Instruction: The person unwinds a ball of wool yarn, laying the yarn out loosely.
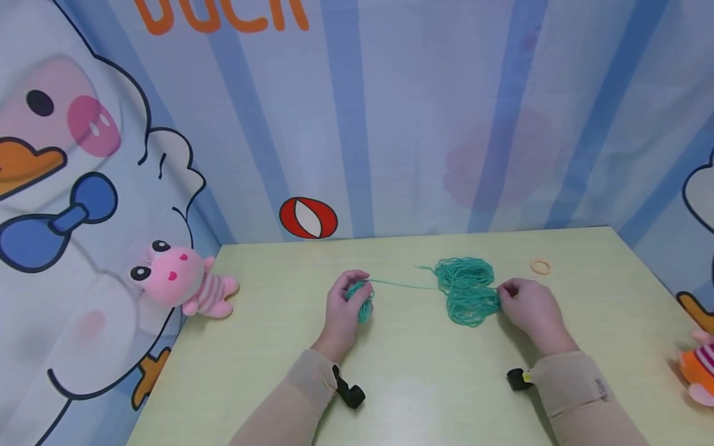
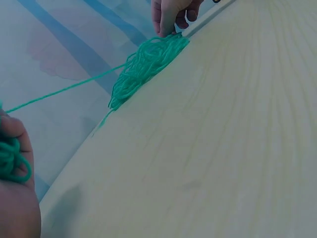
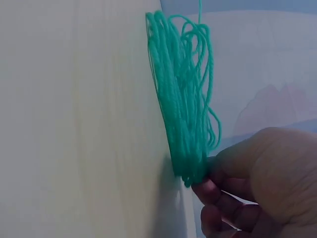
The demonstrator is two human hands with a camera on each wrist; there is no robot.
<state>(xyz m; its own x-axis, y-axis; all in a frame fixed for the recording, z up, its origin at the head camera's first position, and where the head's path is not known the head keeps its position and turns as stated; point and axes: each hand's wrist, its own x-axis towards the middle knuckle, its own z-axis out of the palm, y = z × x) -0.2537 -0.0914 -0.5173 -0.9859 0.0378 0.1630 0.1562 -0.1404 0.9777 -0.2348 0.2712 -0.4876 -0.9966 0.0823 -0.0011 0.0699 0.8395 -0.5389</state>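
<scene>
A loose heap of green yarn (image 1: 470, 291) lies on the table, right of the middle. My right hand (image 1: 527, 306) pinches the heap's right edge between thumb and fingertips; the right wrist view shows the yarn loops (image 3: 181, 94) reaching away from those fingertips. To the left, my left hand (image 1: 346, 310) grips a small wound bundle of the same yarn (image 1: 365, 303), its fingers curled round it. One strand (image 2: 64, 89) runs taut from this bundle to the heap. A short loose end sticks out at the heap's upper left.
A peach-coloured ring (image 1: 540, 266) lies behind my right hand. On the table's left side is a pink plush toy (image 1: 184, 279); an orange striped toy (image 1: 700, 365) shows at the right edge. A printed curtain (image 1: 401, 124) hangs behind the table (image 1: 268, 279).
</scene>
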